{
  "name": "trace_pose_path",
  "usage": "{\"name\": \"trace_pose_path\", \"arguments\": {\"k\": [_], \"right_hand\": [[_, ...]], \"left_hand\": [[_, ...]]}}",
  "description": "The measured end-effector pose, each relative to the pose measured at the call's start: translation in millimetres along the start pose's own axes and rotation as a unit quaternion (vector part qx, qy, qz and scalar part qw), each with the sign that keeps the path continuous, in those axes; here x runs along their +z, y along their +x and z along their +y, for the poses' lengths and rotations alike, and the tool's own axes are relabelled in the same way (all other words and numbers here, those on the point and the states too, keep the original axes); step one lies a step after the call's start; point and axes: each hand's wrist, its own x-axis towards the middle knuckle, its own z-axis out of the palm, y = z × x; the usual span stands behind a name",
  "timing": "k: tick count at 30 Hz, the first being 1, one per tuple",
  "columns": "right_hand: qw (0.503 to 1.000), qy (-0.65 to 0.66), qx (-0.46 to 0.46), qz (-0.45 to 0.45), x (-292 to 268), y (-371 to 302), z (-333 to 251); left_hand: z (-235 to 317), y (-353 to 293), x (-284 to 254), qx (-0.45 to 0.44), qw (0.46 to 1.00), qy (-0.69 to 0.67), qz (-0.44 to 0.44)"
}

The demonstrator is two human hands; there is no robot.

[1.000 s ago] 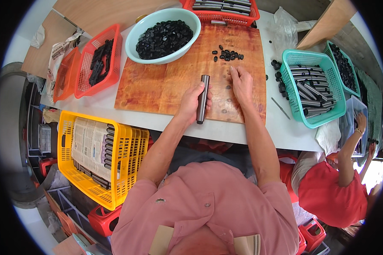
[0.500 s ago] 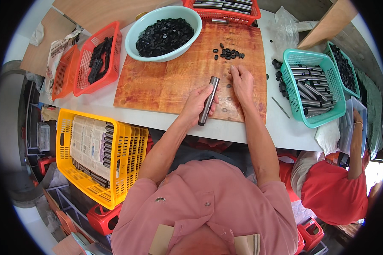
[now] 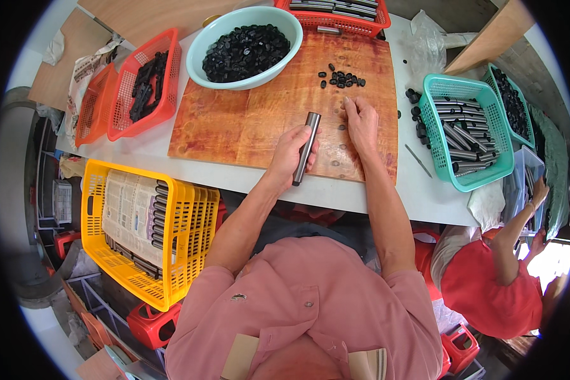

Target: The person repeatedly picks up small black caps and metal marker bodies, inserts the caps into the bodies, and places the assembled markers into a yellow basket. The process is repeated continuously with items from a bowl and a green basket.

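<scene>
A grey metal tube (image 3: 306,149) with a dark lower end is gripped in my left hand (image 3: 291,152), tilted over the front edge of the wooden board (image 3: 234,120). My right hand (image 3: 362,126) is above the board's right part, its fingers curled and the thumb close to the forefinger. Whatever those fingers may hold is hidden or too small to name. Just beyond them lies a loose group of small black oval plugs (image 3: 341,80). A pale blue basin (image 3: 199,75) at the board's far left corner holds a heap of similar black pieces (image 3: 247,54).
At right, a green basket (image 3: 434,136) holds metal tubes, with a thin rod (image 3: 418,159) beside it. Red baskets (image 3: 117,101) stand left; another red basket (image 3: 335,26) of tubes is behind. A yellow crate (image 3: 133,288) sits below the table. A co-worker in red (image 3: 487,288) is at right.
My left hand and the tube have shifted slightly left, the tube a little more upright. My right hand stays nearly in place. The co-worker's arm has drawn back from the bin at right.
</scene>
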Motion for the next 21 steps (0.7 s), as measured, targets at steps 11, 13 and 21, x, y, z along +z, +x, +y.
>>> {"name": "trace_pose_path", "arguments": {"k": [11, 13, 21], "right_hand": [[1.0, -0.009, -0.001, -0.001, 1, 0, 2], [1.0, -0.011, -0.001, -0.001, 1, 0, 1], [1.0, -0.003, -0.019, 0.007, 2, 0, 8]], "left_hand": [[-10, 7, 0, -0.024, 0.998, -0.053, -0.023], [-9, 7, 0, -0.03, 0.993, -0.106, -0.04], [-12, 10, -3, -0.016, 0.998, -0.067, -0.008]]}}
